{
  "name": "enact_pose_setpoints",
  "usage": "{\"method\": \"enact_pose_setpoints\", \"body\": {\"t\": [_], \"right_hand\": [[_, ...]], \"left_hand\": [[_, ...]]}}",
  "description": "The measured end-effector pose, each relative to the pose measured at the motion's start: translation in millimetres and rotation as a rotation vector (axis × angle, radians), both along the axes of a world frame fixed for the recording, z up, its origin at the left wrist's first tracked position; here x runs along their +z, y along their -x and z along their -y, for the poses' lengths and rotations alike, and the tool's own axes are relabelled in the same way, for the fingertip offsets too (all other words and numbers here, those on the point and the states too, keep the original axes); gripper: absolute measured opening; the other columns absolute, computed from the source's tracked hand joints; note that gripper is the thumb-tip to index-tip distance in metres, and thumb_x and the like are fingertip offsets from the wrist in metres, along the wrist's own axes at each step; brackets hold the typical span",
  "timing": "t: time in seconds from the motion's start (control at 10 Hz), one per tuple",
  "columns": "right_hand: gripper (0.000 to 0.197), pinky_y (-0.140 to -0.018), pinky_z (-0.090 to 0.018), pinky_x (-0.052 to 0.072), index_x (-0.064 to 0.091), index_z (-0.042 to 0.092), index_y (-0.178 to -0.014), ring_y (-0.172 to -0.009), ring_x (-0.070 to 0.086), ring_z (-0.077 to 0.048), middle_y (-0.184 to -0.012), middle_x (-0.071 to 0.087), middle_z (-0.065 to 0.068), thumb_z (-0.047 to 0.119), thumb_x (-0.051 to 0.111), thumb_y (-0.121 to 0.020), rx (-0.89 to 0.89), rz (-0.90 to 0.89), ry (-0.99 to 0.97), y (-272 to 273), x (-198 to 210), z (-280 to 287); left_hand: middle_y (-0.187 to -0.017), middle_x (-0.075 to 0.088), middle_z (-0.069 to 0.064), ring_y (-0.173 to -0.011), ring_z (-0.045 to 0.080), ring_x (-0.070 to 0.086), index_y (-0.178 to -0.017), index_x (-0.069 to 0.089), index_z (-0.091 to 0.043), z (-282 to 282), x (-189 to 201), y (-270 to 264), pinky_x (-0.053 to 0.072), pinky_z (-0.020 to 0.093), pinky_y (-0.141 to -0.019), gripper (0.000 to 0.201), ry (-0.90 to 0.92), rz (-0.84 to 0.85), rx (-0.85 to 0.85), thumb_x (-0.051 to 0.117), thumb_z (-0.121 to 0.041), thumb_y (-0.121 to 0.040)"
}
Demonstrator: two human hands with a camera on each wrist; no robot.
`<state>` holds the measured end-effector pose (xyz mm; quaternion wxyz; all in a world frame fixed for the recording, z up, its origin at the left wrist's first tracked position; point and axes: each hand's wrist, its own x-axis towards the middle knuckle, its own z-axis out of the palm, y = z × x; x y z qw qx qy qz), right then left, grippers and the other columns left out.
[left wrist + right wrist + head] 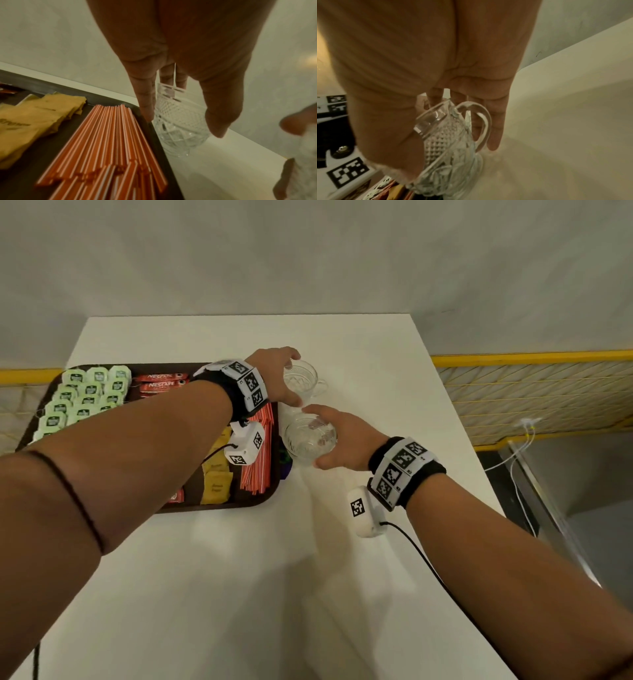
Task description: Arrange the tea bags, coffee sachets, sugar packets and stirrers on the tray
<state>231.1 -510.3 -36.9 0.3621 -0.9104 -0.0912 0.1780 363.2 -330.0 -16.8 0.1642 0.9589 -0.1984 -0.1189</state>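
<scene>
A dark tray (219,506) lies at the table's left with green tea bags (85,392), red coffee sachets (161,383), yellow sugar packets (215,484) and orange striped stirrers (257,474) in groups. Two cut-glass cups stand just right of it. My left hand (284,378) grips the far cup (303,383) from above by its rim. My right hand (329,436) grips the near cup (308,440), tilted at the tray's right edge. In the left wrist view, fingers wrap the far cup (181,142) beside the stirrers (106,142). In the right wrist view, the near cup (443,135) shows its handle.
The white table (239,577) stretches bare toward me and to the right of the cups. A grey wall rises behind it. A yellow-framed mesh barrier (531,395) and a metal ledge (548,508) run along the right. A black cable (418,553) trails from my right wrist.
</scene>
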Motion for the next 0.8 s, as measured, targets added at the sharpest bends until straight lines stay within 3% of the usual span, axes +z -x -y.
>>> {"method": "enact_pose_setpoints", "body": {"t": [0.1, 0.3, 0.4, 0.5, 0.6, 0.7, 0.8], "right_hand": [[0.095, -0.076, 0.001, 0.036, 0.034, 0.03, -0.149, -0.108, 0.052, -0.01, -0.124, 0.053, 0.004, 0.011, 0.083, -0.07, 0.004, -0.001, 0.005, -6.7, -2.3, -2.8], [0.097, -0.071, 0.009, 0.032, 0.032, 0.028, -0.151, -0.111, 0.05, -0.008, -0.124, 0.052, 0.006, 0.01, 0.083, -0.07, -0.005, -0.013, 0.0, -11.1, -4.1, -2.9], [0.1, -0.076, 0.007, 0.034, 0.03, 0.027, -0.152, -0.112, 0.05, -0.009, -0.124, 0.052, 0.006, 0.009, 0.083, -0.07, -0.023, -0.022, -0.011, -7.2, -0.6, -5.7], [0.114, -0.098, -0.019, 0.046, 0.021, 0.028, -0.154, -0.122, 0.052, -0.014, -0.136, 0.053, 0.0, 0.019, 0.088, -0.063, -0.026, -0.023, -0.022, -1.9, 5.8, -8.0], [0.124, -0.101, -0.029, 0.044, 0.011, 0.028, -0.156, -0.126, 0.051, -0.019, -0.145, 0.046, -0.002, 0.021, 0.092, -0.062, -0.093, -0.012, 0.028, 8.0, 26.2, -9.2], [0.12, -0.097, -0.028, 0.044, 0.016, 0.03, -0.154, -0.124, 0.051, -0.016, -0.145, 0.046, 0.002, 0.027, 0.093, -0.062, -0.181, 0.098, 0.027, 23.1, 47.1, -2.3], [0.097, -0.098, -0.031, 0.048, 0.033, 0.028, -0.148, -0.119, 0.054, -0.012, -0.138, 0.052, 0.006, 0.033, 0.088, -0.068, -0.281, 0.23, -0.004, 58.1, 58.9, 9.5]], "left_hand": [[-0.132, 0.055, -0.003, -0.116, 0.022, 0.055, -0.139, 0.041, -0.023, -1.6, -1.4, -6.0, 0.042, 0.031, -0.092, 0.095, 0.009, 0.002, -0.003, 0.087, -0.046, -0.059], [-0.135, 0.054, -0.002, -0.119, 0.021, 0.054, -0.142, 0.04, -0.024, 3.8, -4.2, -9.2, 0.042, 0.03, -0.092, 0.095, 0.029, 0.01, -0.018, 0.087, -0.044, -0.061], [-0.138, 0.053, 0.001, -0.122, 0.023, 0.052, -0.144, 0.037, -0.022, 6.1, -2.7, -7.8, 0.041, 0.032, -0.096, 0.099, 0.021, 0.009, -0.023, 0.087, -0.045, -0.061], [-0.139, 0.051, 0.006, -0.125, 0.026, 0.05, -0.146, 0.032, -0.022, 3.2, 0.8, -2.2, 0.041, 0.036, -0.1, 0.108, 0.015, 0.011, -0.02, 0.087, -0.053, -0.058], [-0.142, 0.047, 0.009, -0.128, 0.028, 0.047, -0.147, 0.03, -0.021, -7.7, 11.8, 9.2, 0.04, 0.039, -0.104, 0.109, 0.036, 0.013, 0.017, 0.086, -0.054, -0.059], [-0.142, 0.047, 0.009, -0.127, 0.026, 0.048, -0.146, 0.035, -0.018, -28.8, 25.3, 24.8, 0.038, 0.037, -0.104, 0.095, 0.134, 0.071, 0.056, 0.078, -0.055, -0.07], [-0.135, 0.054, 0.002, -0.118, 0.02, 0.056, -0.138, 0.045, -0.021, -58.2, 36.2, 56.2, 0.045, 0.036, -0.1, 0.072, 0.257, 0.137, 0.126, 0.071, -0.052, -0.079]]}}
